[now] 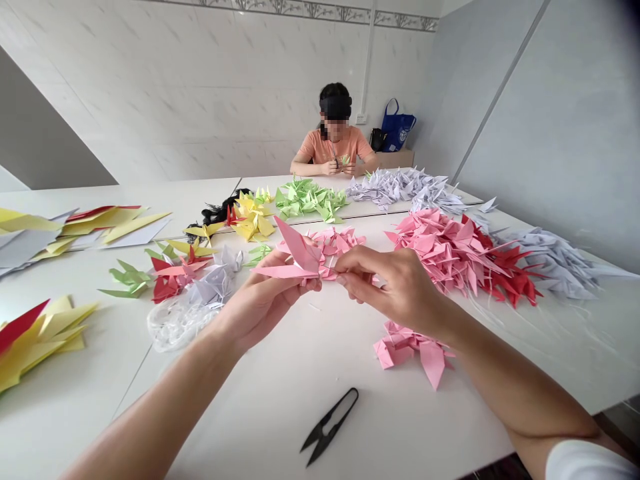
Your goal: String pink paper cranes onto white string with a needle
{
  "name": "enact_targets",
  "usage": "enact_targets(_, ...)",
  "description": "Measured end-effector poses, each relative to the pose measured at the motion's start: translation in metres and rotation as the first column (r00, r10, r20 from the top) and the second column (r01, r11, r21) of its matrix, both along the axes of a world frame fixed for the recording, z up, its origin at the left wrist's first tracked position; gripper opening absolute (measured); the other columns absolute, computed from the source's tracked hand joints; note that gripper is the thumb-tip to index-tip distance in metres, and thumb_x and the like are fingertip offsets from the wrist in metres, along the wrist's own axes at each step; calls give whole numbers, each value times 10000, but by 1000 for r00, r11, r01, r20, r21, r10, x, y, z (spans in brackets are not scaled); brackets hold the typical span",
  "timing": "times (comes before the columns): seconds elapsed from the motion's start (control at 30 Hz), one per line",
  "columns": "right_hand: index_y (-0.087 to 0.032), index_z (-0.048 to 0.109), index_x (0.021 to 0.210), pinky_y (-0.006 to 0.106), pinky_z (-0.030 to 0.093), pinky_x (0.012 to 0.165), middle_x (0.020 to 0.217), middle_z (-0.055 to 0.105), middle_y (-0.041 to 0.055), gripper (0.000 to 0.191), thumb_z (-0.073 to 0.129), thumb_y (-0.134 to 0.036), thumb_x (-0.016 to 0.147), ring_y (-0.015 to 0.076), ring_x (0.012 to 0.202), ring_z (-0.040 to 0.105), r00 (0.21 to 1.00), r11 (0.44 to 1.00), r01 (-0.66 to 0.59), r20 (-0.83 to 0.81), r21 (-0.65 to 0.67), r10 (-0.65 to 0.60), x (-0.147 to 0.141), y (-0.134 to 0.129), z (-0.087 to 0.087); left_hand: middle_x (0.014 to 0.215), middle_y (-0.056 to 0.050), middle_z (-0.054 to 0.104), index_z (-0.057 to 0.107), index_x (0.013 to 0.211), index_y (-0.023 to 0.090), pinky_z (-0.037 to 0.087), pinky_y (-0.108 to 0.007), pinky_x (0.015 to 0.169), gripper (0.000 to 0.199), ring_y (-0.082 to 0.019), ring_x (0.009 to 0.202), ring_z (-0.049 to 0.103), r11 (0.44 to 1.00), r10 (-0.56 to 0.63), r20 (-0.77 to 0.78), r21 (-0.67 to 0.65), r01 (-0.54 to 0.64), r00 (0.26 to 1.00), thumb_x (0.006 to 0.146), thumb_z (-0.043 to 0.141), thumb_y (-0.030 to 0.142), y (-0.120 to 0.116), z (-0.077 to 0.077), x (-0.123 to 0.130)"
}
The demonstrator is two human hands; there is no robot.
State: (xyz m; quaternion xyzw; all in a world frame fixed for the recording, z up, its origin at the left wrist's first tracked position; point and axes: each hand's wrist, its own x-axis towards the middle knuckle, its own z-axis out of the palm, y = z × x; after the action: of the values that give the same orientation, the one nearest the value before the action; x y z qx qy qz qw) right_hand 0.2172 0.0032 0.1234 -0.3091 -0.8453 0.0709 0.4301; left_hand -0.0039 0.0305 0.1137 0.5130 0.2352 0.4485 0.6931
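Above the table [250, 407], between near and far edges, the curled left hand [260, 300] holds a pink paper fold [301, 257], underside hidden; the right hand [403, 287] is pinched closed, its contents indiscernible.

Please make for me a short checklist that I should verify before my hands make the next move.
1. Left hand holds the pink folded paper: ok.
2. Right hand is close to that paper, thumb and forefinger pinched together: ok.
3. Something thin, such as a thread, is between those fingertips: cannot tell, too small.
4. Black snips lie on the table, apart from both hands: ok.
5. Clear stringy bundle is free of tangles: cannot tell.
6. Small pink pile is neatly stacked: not ok, pieces lie jumbled.
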Motion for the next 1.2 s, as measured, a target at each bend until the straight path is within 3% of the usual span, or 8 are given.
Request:
enact_targets(0.7,-160,660,914,195,423,530,667,652,-25,146,555,-187,1010,72,530,572,1000,1000,-2,17,-2,2,1,0,4,832,-27,622,726,835,221,469,-251,711,65,-153,760,546,988,74,-154,149,-51,985,800,780,216,-1,12,-2)
enact_targets(0.87,-158,666,931,190,429,526,646,639,-32,133,557,-176,1004,68,511,563,1000,1000,-4,5,-1,4,1,0,3,962,-44,647,742,874,216,458,-235,693,124,-152,799,550,959,107,-193,278,-50,975,779,814,246,-1,13,-2)
enact_targets(1.03,-166,660,967,184,454,550,686,663,-24,104,563,-170,1005,71,545,599,996,996,-80,-32,-49,79,1,5,0,954,-26,625,738,840,214,484,-220,762,74,-145,867,570,941,137,-199,332,-64,970,803,802,211,-5,15,-2)
enact_targets(1.2,-171,644,950,181,466,554,706,674,-23,87,573,-153,996,73,565,620,990,988,-129,-68,-84,123,2,8,-2,899,-18,641,737,884,223,466,-214,680,130,-130,769,546,948,154,-165,303,-99,974,783,819,207,-7,19,-2)
